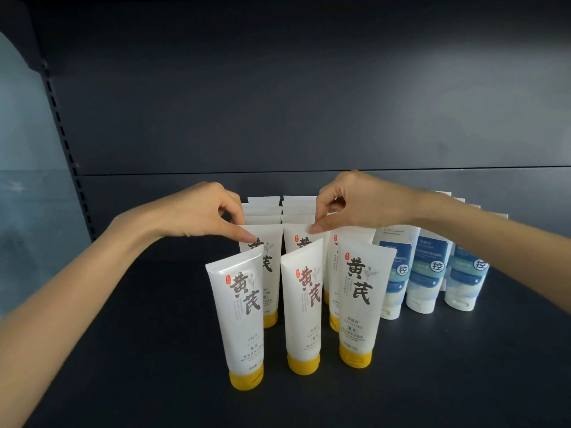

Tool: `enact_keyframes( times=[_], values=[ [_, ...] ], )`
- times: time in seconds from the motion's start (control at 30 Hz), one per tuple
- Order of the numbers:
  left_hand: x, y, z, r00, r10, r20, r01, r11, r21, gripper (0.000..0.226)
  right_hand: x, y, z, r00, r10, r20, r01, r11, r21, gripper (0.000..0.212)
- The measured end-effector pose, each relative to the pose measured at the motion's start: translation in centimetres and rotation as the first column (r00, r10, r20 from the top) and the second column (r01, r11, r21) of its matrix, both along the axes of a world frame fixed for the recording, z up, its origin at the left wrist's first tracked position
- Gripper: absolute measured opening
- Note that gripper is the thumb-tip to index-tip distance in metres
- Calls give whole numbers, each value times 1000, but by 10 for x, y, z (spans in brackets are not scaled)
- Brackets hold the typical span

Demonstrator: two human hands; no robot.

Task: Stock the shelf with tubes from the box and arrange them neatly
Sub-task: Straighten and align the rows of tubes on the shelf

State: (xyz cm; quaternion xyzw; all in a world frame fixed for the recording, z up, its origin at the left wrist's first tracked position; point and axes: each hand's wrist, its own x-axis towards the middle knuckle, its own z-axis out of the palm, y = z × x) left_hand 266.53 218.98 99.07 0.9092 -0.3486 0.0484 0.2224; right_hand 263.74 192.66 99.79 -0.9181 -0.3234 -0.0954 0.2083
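Several white tubes with yellow caps stand cap-down in rows on the dark shelf [154, 350]. Three stand in front: a left tube [239, 316], a middle tube [304, 307] and a right tube [360, 304]. My left hand [197, 211] pinches the top edge of a second-row tube [270, 245] behind the left one. My right hand [355, 202] pinches the top edge of the neighbouring second-row tube [298, 234]. More white tube tops [281, 205] line up behind them. The box is out of view.
To the right stand several white tubes with blue labels [428, 273], cap-down in rows. The shelf's dark back panel [293, 103] rises behind everything. A perforated upright [66, 143] runs along the left side. Bare shelf surface lies left of and in front of the tubes.
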Motion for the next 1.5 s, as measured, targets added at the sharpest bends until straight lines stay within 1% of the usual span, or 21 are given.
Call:
enact_keyframes(
  times=[0.17,0.37,0.43,0.47,0.57,0.67,0.7,0.8,0.93,1.0,1.07,1.23,1.3,1.37,1.5],
  values=[
    [-2,1,2,1000,11,3,-11,1000,22,29,-1,0,-1,1000,-1,-11,1,1000,10,23],
    [-2,2,3,1000,17,-3,-17,1000,5,23,-1,0,2,1000,-25,-5,24,999,-33,22],
    [-3,1,4,1000,7,4,-7,1000,-18,25,0,-4,7,999,-31,-9,31,999,-38,25],
    [-3,0,5,1000,-3,8,4,999,-43,26,0,-7,11,999,-40,-19,39,998,-42,30],
    [-3,-7,6,999,-27,35,30,996,-82,29,-1,-19,19,993,-71,-97,58,990,-132,51],
    [-3,-19,7,997,-51,53,56,994,-91,30,-4,-32,19,979,-115,-170,63,957,-284,52],
    [-3,-24,7,997,-60,54,65,993,-96,30,-5,-35,18,975,-123,-183,62,950,-306,52],
    [-2,-36,4,995,-73,65,79,992,-94,26,-8,-39,15,975,-122,-188,68,961,-268,56],
    [-1,-45,1,993,-93,67,99,991,-91,28,-10,-41,11,981,-106,-160,74,977,-198,38],
    [-1,-46,0,993,-99,61,104,990,-98,26,-9,-42,9,982,-133,-135,110,980,-166,28],
    [-1,-46,-1,993,-97,66,104,989,-102,24,-8,-42,7,982,-152,-108,137,982,-132,24],
    [-1,-45,-2,990,-59,125,68,995,-70,19,-7,-40,2,984,-171,-44,167,982,-90,19],
    [-2,-46,-2,990,-58,131,68,995,-73,25,-7,-40,1,983,-180,-29,178,982,-71,18],
    [-2,-46,-2,990,-68,120,79,993,-91,31,-7,-40,0,983,-179,-43,176,982,-65,19],
    [-2,-45,-3,992,-77,101,88,990,-106,35,-7,-42,3,977,-186,-103,177,980,-85,24]
  ],
)
